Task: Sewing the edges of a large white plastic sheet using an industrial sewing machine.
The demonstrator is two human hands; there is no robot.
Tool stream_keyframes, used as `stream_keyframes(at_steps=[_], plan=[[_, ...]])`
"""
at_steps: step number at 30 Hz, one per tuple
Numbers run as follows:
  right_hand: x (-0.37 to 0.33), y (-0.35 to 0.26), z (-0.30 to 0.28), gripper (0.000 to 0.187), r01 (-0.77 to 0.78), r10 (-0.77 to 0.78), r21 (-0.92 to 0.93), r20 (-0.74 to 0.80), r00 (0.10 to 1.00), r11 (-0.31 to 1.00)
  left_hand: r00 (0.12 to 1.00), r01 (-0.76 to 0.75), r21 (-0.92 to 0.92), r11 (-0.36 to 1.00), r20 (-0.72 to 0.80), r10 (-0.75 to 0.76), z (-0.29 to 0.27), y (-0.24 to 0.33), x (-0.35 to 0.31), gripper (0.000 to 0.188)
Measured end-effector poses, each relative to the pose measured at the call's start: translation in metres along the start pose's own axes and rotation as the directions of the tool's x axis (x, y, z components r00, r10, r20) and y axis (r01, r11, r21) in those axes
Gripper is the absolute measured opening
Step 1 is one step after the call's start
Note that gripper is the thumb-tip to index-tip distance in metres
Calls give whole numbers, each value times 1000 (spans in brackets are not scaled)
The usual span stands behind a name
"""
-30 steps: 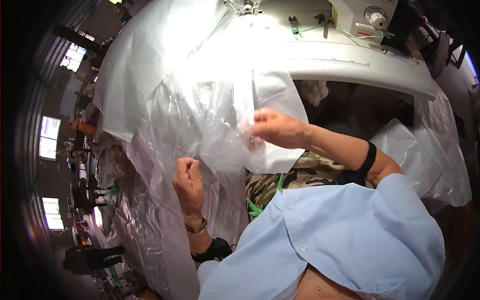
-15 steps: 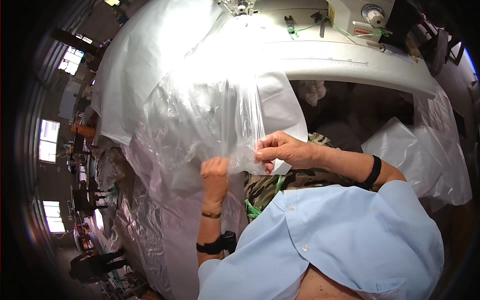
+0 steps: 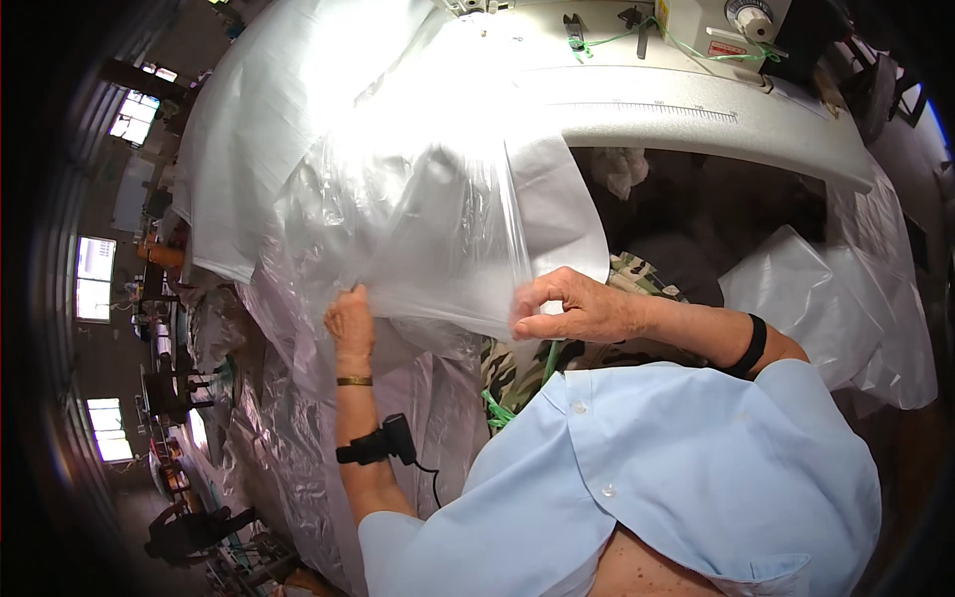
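Observation:
A thin clear plastic sheet point(image 3: 428, 269) hangs from the sewing machine's bed toward my lap, its near edge stretched between both hands. My left hand point(image 3: 350, 320) is closed in a fist on the sheet's edge at the left. At the other end, my right hand point(image 3: 567, 306) pinches the sheet between thumb and forefinger. White fabric point(image 3: 562, 199) lies under the plastic and shows at its right side. Bright lamp glare washes out the upper part of the sheet near the machine.
The sewing machine point(image 3: 696, 109), with a ruler scale on its front edge, stands ahead. Small black snips point(image 3: 574, 32) and green string lie on it. More plastic sheeting point(image 3: 806, 308) drapes at the right. Several windows and a person point(image 3: 199, 532) are at the far left.
My left hand has moved left and slightly up, spreading the plastic's near edge wide. The right hand has stayed almost in place, still pinching.

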State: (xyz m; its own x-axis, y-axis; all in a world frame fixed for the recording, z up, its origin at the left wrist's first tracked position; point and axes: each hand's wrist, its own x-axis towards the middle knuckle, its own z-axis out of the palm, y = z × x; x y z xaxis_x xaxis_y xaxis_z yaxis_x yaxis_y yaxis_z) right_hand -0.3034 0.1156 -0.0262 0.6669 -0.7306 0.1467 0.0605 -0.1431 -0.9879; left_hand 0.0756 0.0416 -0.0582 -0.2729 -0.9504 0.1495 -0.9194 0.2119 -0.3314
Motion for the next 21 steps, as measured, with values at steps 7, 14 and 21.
stream_keyframes(at_steps=[7, 14, 21], plan=[[0, 0, 2, 28, 3, -4, 51, 15, 1000, 999, 988, -109, 59, 992, 113, 102, -20, -25, 7, 11], [-1, 1, 3, 29, -116, 119, -94, 20, 993, 989, 930, -365, -419, 832, -118, 349, -183, 85, -1, 18], [7, -4, 16, 31, -92, 81, -356, -46, 996, 930, 994, 73, -990, 117, 82, 73, -124, 165, 26, 17]])
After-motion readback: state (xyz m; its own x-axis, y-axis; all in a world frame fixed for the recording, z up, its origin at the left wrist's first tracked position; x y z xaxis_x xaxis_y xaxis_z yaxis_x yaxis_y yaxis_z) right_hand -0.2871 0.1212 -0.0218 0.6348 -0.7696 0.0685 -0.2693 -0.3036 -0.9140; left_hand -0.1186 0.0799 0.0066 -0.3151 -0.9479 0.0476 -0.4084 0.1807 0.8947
